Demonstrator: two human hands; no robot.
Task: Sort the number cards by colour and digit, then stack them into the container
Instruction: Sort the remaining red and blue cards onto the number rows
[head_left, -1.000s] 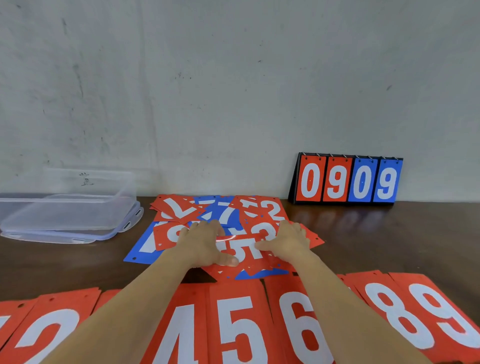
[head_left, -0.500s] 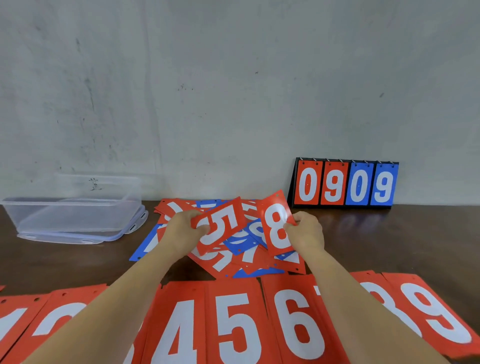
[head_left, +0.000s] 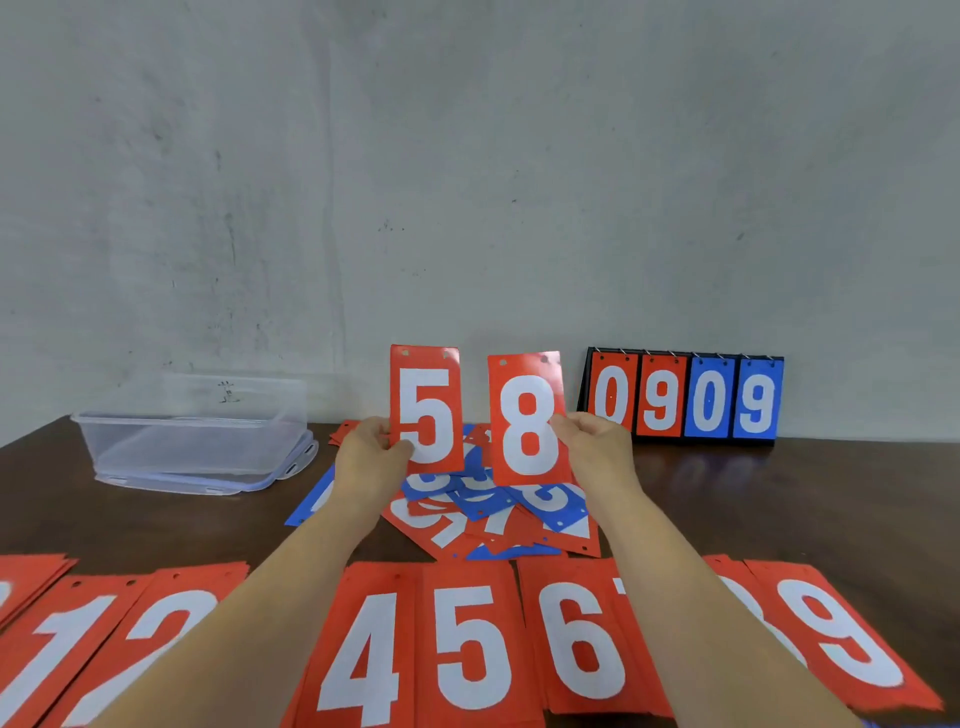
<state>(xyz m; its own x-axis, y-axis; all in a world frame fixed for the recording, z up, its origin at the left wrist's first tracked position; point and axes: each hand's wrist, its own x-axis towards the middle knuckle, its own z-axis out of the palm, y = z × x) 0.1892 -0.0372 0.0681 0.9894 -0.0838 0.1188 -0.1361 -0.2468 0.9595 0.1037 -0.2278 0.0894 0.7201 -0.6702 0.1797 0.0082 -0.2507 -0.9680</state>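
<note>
My left hand (head_left: 369, 457) pinches a red card with a white 5 (head_left: 427, 410) by its lower left edge and holds it upright above the table. My right hand (head_left: 597, 452) pinches a red 8 card (head_left: 527, 418) by its right edge, also upright. Below them lies a mixed heap of red and blue cards (head_left: 493, 514). Along the near edge runs a row of red piles showing 1 (head_left: 47, 660), 2 (head_left: 171, 623), 4 (head_left: 363, 654), 5 (head_left: 472, 644), 6 (head_left: 576, 639) and 9 (head_left: 841, 634). The clear plastic container (head_left: 197, 426) stands at the back left.
A black flip scoreboard (head_left: 685, 397) reading 0 9 0 9 in red and blue stands against the wall at the back right. The container sits on its lid (head_left: 291, 465). My forearms cover parts of the near row. Dark wooden table (head_left: 805, 499) shows at the right.
Both hands went from pressing on the heap to lifting one card each; the 5 and the 8 have risen and turned upright, facing me.
</note>
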